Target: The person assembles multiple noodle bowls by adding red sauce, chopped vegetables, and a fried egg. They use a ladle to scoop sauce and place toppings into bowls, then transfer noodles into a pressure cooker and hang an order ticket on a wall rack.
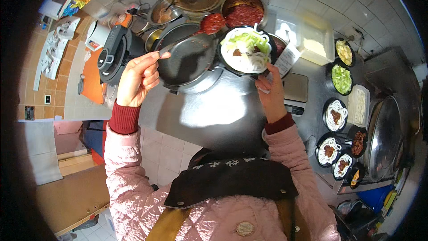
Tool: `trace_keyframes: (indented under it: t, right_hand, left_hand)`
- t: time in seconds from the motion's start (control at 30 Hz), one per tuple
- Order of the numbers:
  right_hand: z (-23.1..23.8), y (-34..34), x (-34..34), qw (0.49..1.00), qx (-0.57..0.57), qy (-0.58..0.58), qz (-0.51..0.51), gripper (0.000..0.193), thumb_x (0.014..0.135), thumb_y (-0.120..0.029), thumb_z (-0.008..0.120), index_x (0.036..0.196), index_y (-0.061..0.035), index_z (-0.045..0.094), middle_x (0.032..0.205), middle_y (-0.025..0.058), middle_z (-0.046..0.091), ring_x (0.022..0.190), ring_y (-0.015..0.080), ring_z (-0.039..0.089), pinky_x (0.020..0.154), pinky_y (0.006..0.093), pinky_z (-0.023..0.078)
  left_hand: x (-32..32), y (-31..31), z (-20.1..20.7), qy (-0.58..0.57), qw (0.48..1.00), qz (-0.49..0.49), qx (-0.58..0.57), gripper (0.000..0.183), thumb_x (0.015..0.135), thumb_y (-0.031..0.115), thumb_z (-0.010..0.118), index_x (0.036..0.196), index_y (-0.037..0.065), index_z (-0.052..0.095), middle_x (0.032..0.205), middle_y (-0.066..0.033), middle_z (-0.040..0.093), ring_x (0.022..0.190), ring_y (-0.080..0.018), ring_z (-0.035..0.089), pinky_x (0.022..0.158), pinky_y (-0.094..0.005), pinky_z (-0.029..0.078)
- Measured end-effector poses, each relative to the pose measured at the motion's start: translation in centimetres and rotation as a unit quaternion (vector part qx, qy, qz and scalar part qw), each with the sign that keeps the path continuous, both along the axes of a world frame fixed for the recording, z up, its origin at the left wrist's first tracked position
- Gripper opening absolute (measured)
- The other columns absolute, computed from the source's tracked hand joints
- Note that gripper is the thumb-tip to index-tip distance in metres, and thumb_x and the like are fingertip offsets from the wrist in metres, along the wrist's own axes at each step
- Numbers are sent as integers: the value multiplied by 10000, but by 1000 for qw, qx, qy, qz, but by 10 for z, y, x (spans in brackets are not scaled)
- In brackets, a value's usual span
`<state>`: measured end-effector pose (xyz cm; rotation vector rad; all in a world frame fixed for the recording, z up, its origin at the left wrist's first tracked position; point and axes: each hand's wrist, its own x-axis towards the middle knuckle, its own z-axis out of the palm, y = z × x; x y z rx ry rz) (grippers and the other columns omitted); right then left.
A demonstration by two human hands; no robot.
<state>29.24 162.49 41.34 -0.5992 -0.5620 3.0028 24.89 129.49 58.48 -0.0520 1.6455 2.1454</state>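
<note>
My left hand [141,76] is closed around the handle of a ladle [212,23] heaped with red sauce. The ladle reaches right, above a black pan [178,69], toward the noodle bowl. In my right hand [271,90] is a black bowl [233,68], gripped at its near right edge. White noodles [244,64], chopped green vegetable [252,40] and small dark brown bits fill it. A printed paper slip [287,60] sticks out beside the bowl, above my right hand; whether my fingers pinch it I cannot tell.
Behind the bowl stands a pot of red sauce [243,11]. Right are a clear tub [317,44], a scale [295,87], a bowl of chopped greens [342,79] and several noodle bowls [335,115]. A dark cooker [117,56] stands left; a large round lid [384,138] is far right.
</note>
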Motion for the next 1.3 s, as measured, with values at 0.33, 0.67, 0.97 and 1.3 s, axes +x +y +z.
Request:
trace_keyframes:
  t: [0.33, 0.67, 0.97, 1.3]
  right_hand:
    - [11, -46, 17, 997, 41, -50, -38, 248, 836, -176, 725, 1007, -90, 568, 830, 0, 599, 465, 44, 347, 447, 179, 273]
    - [19, -86, 6, 995, 97, -20, -13, 209, 878, -205, 688, 989, -95, 550, 640, -25, 511, 420, 49, 318, 436, 193, 273]
    - [39, -133, -35, 966, 255, -44, -6, 183, 821, -103, 741, 862, -78, 565, 647, -49, 440, 459, 32, 320, 417, 210, 251]
    - [49, -195, -95, 501, 863, 60, -1, 510, 794, -288, 759, 1223, -61, 601, 893, 191, 708, 841, 296, 715, 730, 382, 534]
  left_hand:
    - [29, -91, -185, 572, 523, -21, -632, 538, 689, 3, 642, 1222, 4, 570, 672, -76, 545, 508, -228, 574, 477, -348, 476]
    - [34, -115, -218, 536, 592, 15, -602, 404, 778, 18, 632, 1180, 16, 599, 670, -106, 596, 506, -266, 598, 477, -369, 479]
    - [30, -117, -222, 406, 734, 175, -516, 211, 941, 145, 571, 1112, 54, 656, 743, -186, 667, 580, -349, 645, 505, -412, 491]
    - [24, -116, -240, 454, 645, 153, -595, 277, 898, 116, 568, 1169, 70, 600, 737, -99, 657, 547, -288, 625, 472, -389, 475]
